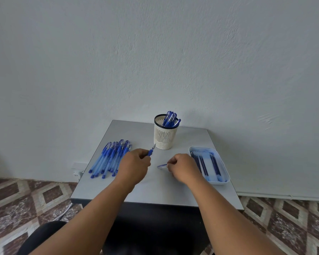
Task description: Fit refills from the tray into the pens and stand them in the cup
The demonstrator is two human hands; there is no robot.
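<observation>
A white slotted cup (165, 135) near the far edge of the surface (173, 192) holds a bunch of blue pens (170, 119) standing upright. By the right edge, a pale tray (223, 170) holds several dark refills (203, 165) lying lengthwise. Loose pens (110, 158) lie fanned near the left edge. The left hand (134, 165) grips a pen front section (151, 150), tip pointing at the cup. The right hand (184, 167) pinches a clear blue barrel (162, 165).
</observation>
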